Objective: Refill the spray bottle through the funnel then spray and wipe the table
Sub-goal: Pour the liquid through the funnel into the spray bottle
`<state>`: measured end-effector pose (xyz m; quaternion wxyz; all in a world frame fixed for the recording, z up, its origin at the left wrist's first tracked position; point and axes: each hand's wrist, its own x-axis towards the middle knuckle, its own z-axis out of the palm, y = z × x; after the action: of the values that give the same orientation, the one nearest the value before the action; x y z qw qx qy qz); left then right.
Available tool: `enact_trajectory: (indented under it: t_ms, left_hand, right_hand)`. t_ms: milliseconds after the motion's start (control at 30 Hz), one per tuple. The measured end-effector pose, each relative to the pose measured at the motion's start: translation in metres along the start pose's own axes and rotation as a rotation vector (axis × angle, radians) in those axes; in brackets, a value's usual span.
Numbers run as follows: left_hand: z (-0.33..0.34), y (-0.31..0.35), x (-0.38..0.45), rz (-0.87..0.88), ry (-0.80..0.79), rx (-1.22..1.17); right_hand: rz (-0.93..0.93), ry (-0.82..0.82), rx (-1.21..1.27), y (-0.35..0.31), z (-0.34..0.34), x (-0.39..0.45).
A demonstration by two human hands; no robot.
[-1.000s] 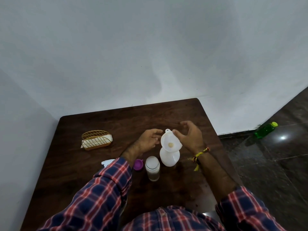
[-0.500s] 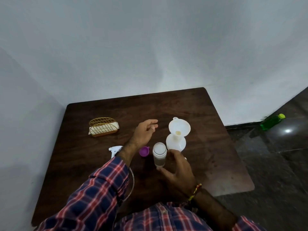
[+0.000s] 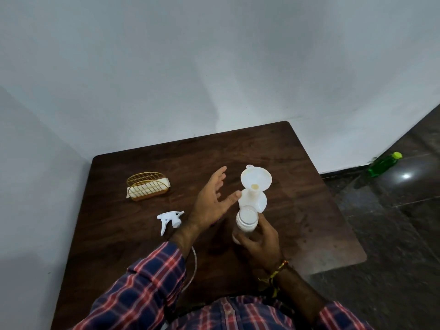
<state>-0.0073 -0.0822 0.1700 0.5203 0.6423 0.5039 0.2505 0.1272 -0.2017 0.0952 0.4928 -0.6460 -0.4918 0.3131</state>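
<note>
Two hands work above a dark wooden counter (image 3: 309,210). Right hand (image 3: 258,244): fingers curled round a clear jar (image 3: 247,219) of milky liquid, mouth open, held upright and lifted just nearer the person than the spray bottle (image 3: 258,202). Left hand (image 3: 213,201): fingers spread and straight, palm turned toward the bottle, holding nothing, the thumb tip close beside the bottle's neck; whether it touches cannot be told. Between and just beyond the two hands stands the white spray bottle, with a white funnel (image 3: 256,178) seated in its neck, bowl upward. To the left of the left wrist lies the detached white trigger sprayer head (image 3: 169,220), on its side. Farther left and beyond that hand sits a gold wire holder (image 3: 147,189) containing a folded pale cloth. Well to the right of the right hand, off the counter, a green bottle (image 3: 383,164) lies on the dark floor.
</note>
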Motion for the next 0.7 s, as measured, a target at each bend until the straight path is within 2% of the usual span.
enact_trajectory:
  t_ms: [167, 367, 700]
  left_hand:
    - [0.043, 0.015, 0.020, 0.131, 0.067, 0.103]
    - [0.081, 0.018, 0.046, 0.083, 0.183, 0.168]
    - [0.086, 0.004, 0.053, 0.139, 0.174, 0.261]
  right_hand:
    - [-0.017, 0.130, -0.029, -0.001, -0.056, -0.003]
    - [-0.014, 0.217, -0.162, -0.007, -0.111, 0.034]
    - [-0.133, 0.040, -0.475, -0.001, -0.131, 0.098]
